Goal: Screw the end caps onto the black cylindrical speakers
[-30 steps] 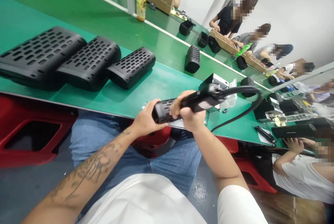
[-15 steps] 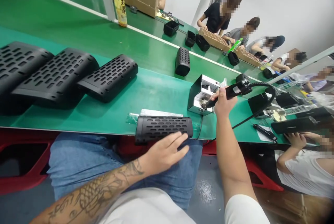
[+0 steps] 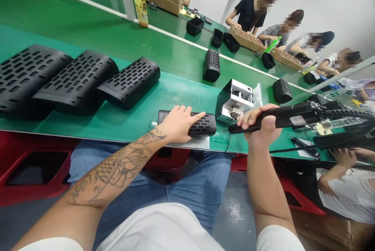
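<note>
A black housing [image 3: 205,124] with a slotted top lies at the bench's near edge, on a clear plastic sheet. Across it rests my left hand [image 3: 179,124], its fingers over the top and far edge and the index finger stretched to the right. My right hand [image 3: 263,124] is wrapped around a black electric screwdriver [image 3: 288,117], held level. Its thin bit points left and ends just off the housing's right end. Behind the bit stands a small black-and-silver screw feeder [image 3: 234,100]; I cannot tell if a screw is on the bit.
Several slotted housings [image 3: 129,83] lie at the left, overlapping. One more housing [image 3: 211,65] stands on the green bench behind, near a yellow drink bottle [image 3: 140,3]. Other people sit across and at the right. A second screwdriver [image 3: 306,146] lies on paper at the right.
The screwdriver has come away from the screw feeder, toward me, and now points at the housing. My left hand has moved onto the housing, which sits farther in on the bench.
</note>
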Motion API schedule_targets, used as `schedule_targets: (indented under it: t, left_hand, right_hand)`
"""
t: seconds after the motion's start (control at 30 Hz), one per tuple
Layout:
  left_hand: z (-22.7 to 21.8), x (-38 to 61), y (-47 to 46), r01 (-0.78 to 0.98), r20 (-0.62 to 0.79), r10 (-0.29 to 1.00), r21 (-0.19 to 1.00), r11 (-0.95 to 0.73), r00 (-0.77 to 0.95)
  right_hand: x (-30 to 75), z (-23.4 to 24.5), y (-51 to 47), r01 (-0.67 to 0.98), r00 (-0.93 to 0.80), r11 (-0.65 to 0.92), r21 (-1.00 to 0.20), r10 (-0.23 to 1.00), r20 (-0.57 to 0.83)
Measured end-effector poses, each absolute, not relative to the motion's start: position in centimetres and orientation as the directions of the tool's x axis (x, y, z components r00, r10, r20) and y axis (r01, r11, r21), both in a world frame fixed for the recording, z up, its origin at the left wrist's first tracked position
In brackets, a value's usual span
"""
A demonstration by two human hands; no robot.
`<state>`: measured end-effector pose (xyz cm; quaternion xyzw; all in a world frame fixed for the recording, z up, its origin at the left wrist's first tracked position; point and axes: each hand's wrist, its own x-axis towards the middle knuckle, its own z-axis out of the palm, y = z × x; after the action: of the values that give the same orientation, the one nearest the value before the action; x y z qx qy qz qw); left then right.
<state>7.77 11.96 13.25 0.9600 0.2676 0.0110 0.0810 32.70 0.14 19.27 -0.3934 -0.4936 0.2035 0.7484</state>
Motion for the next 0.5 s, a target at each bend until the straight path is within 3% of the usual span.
schedule_targets:
  t: [0.2,0.5]
  left_hand:
    - [13.3,7.7,11.8,0.515,-0.015,0.519,0.153,-0.844,0.855]
    - [13.4,7.7,11.6,0.511,-0.005,0.516,0.143,-0.848,0.857]
  right_hand:
    - [29.2,18.2,0.3,0.045,0.332,0.637,-0.77,0.717,0.612]
    - [28.5,17.4,1.9,0.035,0.277,0.551,-0.834,0.797,0.537]
